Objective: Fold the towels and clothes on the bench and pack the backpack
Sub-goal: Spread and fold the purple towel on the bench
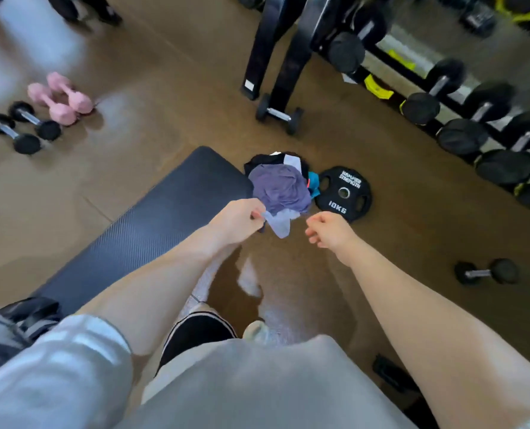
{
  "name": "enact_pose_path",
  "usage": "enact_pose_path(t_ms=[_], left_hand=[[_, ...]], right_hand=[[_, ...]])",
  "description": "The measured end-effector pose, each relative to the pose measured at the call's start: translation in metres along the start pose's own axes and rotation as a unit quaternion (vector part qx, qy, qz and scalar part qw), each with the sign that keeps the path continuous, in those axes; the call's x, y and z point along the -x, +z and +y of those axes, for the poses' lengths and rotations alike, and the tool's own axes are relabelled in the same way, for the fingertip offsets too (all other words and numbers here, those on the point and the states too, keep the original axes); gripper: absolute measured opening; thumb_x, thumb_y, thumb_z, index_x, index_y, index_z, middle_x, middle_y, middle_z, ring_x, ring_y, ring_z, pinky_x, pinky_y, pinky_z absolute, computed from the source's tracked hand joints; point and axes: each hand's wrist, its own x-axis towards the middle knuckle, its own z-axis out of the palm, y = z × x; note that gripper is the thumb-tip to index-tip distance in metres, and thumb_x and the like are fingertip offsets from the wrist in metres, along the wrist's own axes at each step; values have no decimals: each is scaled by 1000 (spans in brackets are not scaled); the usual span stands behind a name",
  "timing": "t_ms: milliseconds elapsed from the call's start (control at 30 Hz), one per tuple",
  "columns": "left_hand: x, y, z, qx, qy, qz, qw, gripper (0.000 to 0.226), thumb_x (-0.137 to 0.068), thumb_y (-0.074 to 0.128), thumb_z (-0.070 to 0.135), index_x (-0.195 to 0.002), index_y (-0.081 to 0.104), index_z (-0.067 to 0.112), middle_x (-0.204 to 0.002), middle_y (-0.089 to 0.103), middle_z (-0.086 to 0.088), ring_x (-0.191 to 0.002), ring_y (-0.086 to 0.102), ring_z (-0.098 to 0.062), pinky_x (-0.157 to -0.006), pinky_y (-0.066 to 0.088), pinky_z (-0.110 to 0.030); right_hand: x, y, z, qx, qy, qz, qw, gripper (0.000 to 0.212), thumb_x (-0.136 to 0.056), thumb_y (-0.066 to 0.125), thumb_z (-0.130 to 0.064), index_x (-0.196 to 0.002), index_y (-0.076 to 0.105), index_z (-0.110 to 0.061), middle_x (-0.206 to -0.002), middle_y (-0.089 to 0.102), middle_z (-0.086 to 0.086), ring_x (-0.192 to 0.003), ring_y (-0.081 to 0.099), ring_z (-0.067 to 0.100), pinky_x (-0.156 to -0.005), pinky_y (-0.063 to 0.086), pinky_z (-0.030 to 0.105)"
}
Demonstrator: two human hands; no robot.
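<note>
The bench [152, 218] pad is matt black with a fine ribbed texture. On its far end lies soft, crumpled cloth [280, 188], purple and pale. The weight plate [344, 191] beside it looks like matt black rubber. The brown floor [164, 88] is smooth and glossy.

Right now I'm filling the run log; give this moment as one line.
left hand: pinches pale cloth | right hand: curled, empty | clothes pile: unfolded, bench end
</note>
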Motion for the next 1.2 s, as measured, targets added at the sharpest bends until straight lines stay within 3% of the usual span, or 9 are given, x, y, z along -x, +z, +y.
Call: enact_pose_path(t_ms=[167,333,467,600,700,900,967,1067,1200], left_hand=[[-77,2,26,-14,1,0,1000,27,-91,52,15,-116,59,6,-111,64,-6,-102,58,-23,-79,34,-18],[-173,2,28,-10,-16,-31,999,26,-92,51,12,-116,59,4,-112,63,-11,-104,58,-26,-77,31,-13],[-259,-3,30,4,-59,-57,997,29,-93,48,12,-121,56,7,-117,62,-10,-105,57,-24,-81,36,-16],[-354,12,24,50,-116,-62,990,33,-93,48,17,-125,52,11,-111,62,-10,-99,57,-22,-80,38,-22],[-426,42,0,104,-192,-53,974,32,-92,48,25,-123,52,16,-103,62,-6,-89,56,-19,-71,39,-25],[-526,131,-100,147,-290,-27,945,30,-93,44,19,-121,53,15,-110,61,-8,-87,56,-21,-66,41,-26],[-550,161,-128,166,-317,2,934,30,-92,44,17,-120,54,13,-111,62,-10,-92,57,-24,-74,43,-28],[-583,201,-161,142,-323,36,935,28,-92,43,14,-117,56,10,-113,62,-10,-102,56,-26,-81,40,-28],[-606,238,-196,126,-314,77,938,28,-92,44,14,-116,56,11,-110,62,-5,-91,53,-17,-74,34,-22]], right_hand=[[-62,-41,8,-3,9,11,1000,22,-94,45,-14,-100,59,1,-90,62,12,-62,52,15,-61,41,25],[-147,-70,-10,29,11,-23,999,22,-93,43,-19,-94,59,-4,-98,65,14,-73,57,19,-71,45,32],[-225,-95,-23,53,27,-33,998,23,-92,42,-21,-92,59,-5,-98,65,17,-85,61,31,-79,49,43],[-325,-107,-18,91,36,-30,995,24,-93,42,-20,-99,59,-3,-104,64,16,-96,59,33,-85,47,44],[-413,-98,-3,123,27,-60,990,16,-95,43,-20,-98,58,-14,-108,64,13,-99,60,31,-86,47,39],[-579,-42,47,264,-30,-113,957,26,-98,38,-19,-110,57,-5,-114,61,17,-105,54,35,-82,42,36],[-623,-21,69,307,-59,-106,944,27,-98,40,-21,-115,56,-9,-121,56,15,-108,53,34,-83,42,36],[-674,7,104,353,-105,-92,925,31,-97,46,-28,-124,50,-14,-129,46,11,-113,50,33,-83,42,38],[-715,41,141,453,-167,-96,870,42,-95,51,-29,-133,41,-16,-131,43,10,-119,44,32,-87,43,43]])
